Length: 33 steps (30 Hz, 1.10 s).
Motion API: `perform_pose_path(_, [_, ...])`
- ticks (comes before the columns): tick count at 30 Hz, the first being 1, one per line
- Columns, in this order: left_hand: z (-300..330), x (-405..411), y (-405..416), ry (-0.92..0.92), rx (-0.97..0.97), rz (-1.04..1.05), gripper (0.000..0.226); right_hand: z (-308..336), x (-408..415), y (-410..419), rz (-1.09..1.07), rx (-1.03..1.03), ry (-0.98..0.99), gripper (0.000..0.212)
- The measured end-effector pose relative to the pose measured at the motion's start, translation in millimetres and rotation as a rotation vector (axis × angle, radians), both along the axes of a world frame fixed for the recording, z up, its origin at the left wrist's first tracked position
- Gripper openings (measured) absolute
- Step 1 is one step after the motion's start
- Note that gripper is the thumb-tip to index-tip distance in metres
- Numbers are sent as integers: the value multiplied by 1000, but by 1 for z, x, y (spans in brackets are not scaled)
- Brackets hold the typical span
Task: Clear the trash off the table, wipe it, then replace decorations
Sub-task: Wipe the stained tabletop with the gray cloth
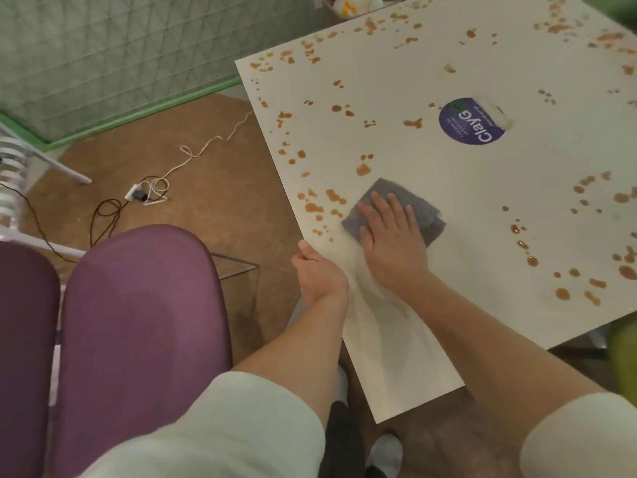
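A white square table is spattered with many brown sticky stains. A folded grey cloth lies on it near the left edge. My right hand presses flat on the cloth with straight, spread fingers. My left hand grips the table's left edge, thumb on top and fingers curled under. A smeared, wiped strip runs from the cloth toward the near corner. A round purple sticker sits in the table's middle, with a small white object beside it.
Two purple chair seats stand at the left. Cables and a white power strip lie on the brown floor. A green quilted wall panel is behind. A bin with crumpled trash shows past the far table edge.
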State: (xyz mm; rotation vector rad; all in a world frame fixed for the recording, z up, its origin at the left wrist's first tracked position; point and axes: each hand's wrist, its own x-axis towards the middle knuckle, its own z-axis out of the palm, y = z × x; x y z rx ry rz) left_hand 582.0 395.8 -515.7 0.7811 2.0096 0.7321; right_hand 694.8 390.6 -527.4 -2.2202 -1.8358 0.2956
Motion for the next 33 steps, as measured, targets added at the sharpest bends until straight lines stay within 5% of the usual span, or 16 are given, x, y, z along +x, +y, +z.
perform_pose_path(4, [-2, 1, 0, -10, 2, 9, 59, 1, 6, -18, 212, -40, -32, 54])
perform_pose_path(10, [-1, 0, 1, -7, -19, 2, 59, 3, 13, 5, -45, -58, -8, 52])
perform_pose_path(15, [-2, 0, 0, -22, -12, -7, 58, 4, 9, -23, 233, -85, -55, 55])
perform_pose_path(21, [-3, -2, 3, -52, -50, -17, 57, 7, 10, 3, -66, -105, -6, 55])
perform_pose_path(26, [0, -4, 2, -116, -39, -6, 55, 9, -12, -28, 197, -108, -75, 58])
perform_pose_path(33, [-2, -12, 6, -290, -66, -57, 53, 24, 18, 1, -168, -42, -196, 48])
